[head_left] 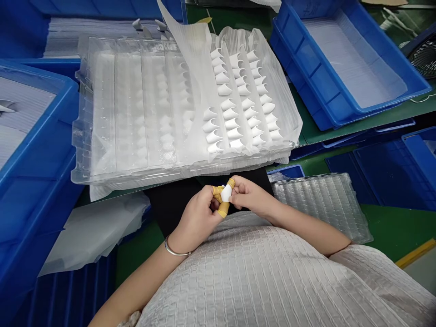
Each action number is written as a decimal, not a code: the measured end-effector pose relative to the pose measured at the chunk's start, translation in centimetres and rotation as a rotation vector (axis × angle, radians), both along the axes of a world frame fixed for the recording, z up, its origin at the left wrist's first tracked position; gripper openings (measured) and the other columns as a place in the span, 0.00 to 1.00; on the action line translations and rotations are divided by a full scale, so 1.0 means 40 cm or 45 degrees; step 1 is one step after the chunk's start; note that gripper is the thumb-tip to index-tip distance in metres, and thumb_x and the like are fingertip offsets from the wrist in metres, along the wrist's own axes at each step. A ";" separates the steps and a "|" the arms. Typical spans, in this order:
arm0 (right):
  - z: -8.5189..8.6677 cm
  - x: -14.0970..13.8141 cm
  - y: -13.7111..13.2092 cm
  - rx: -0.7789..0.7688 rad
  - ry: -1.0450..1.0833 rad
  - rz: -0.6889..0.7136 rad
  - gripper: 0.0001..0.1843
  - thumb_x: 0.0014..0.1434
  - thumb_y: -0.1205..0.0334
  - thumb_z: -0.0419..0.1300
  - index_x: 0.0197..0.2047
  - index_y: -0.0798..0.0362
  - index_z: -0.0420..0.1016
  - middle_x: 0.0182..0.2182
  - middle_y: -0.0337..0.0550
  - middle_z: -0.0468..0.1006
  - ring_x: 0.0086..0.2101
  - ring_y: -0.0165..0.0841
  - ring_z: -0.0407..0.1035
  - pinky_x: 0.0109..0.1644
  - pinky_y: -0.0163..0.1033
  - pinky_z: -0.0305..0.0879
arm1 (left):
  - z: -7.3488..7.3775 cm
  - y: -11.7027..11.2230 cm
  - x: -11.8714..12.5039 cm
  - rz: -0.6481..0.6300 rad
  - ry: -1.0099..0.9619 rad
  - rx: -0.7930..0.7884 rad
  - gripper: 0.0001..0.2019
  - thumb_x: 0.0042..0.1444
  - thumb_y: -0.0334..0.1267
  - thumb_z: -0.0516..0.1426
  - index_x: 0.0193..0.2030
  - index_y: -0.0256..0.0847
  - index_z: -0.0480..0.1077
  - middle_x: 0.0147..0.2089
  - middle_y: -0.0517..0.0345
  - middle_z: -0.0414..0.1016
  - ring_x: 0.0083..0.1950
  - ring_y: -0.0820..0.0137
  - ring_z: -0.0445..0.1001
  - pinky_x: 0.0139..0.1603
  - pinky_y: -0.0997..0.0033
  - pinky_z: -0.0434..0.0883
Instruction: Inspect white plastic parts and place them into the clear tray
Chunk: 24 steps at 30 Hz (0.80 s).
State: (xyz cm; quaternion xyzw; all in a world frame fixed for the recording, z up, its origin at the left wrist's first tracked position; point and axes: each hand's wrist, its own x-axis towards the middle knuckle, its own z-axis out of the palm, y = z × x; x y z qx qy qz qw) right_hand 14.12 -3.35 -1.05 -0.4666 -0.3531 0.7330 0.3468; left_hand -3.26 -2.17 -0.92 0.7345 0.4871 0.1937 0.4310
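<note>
Both hands meet close to my body over a black mat [170, 204]. A small white curved plastic piece [225, 193] is pinched between the fingers of my left hand [197, 218] and my right hand [250, 196]. Yellow finger cots cover the fingertips of both hands. A bracelet circles my left wrist. Just beyond the hands lies a stack of clear plastic trays [136, 113]. Its right rows hold several white pieces [238, 100] like the one I hold. A translucent sheet [194, 68] is folded back over the trays' middle.
Blue bins stand at the left [34, 159], back left and upper right [340, 68]. A clear blister tray [323, 204] lies right of my hands. White sheets [91, 227] lie at the lower left. A fan [425, 59] sits at the far right edge.
</note>
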 end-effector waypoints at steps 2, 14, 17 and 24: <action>0.000 0.000 0.000 -0.001 -0.014 -0.002 0.10 0.50 0.66 0.61 0.33 0.52 0.62 0.21 0.28 0.62 0.20 0.24 0.54 0.24 0.31 0.49 | 0.001 0.001 0.000 -0.004 0.021 0.015 0.07 0.54 0.37 0.58 0.32 0.42 0.61 0.28 0.63 0.69 0.27 0.72 0.69 0.26 0.72 0.65; 0.001 0.002 0.000 0.012 -0.014 0.011 0.09 0.50 0.65 0.60 0.33 0.52 0.61 0.20 0.27 0.60 0.19 0.23 0.52 0.24 0.31 0.47 | -0.003 0.001 0.001 -0.010 0.050 0.062 0.08 0.53 0.36 0.57 0.31 0.43 0.59 0.27 0.63 0.68 0.26 0.72 0.68 0.25 0.73 0.64; 0.000 0.002 0.000 0.011 -0.018 0.008 0.09 0.50 0.65 0.60 0.33 0.52 0.62 0.20 0.27 0.61 0.20 0.23 0.53 0.24 0.31 0.48 | -0.003 0.001 0.001 -0.010 0.040 0.050 0.08 0.53 0.36 0.57 0.31 0.43 0.59 0.27 0.63 0.68 0.26 0.72 0.68 0.25 0.73 0.65; 0.001 0.003 -0.001 0.009 0.025 0.003 0.09 0.49 0.67 0.59 0.32 0.52 0.62 0.19 0.27 0.60 0.19 0.23 0.52 0.24 0.32 0.47 | 0.003 0.001 0.002 0.003 0.036 0.039 0.08 0.54 0.37 0.57 0.30 0.43 0.59 0.27 0.63 0.68 0.26 0.73 0.68 0.24 0.73 0.64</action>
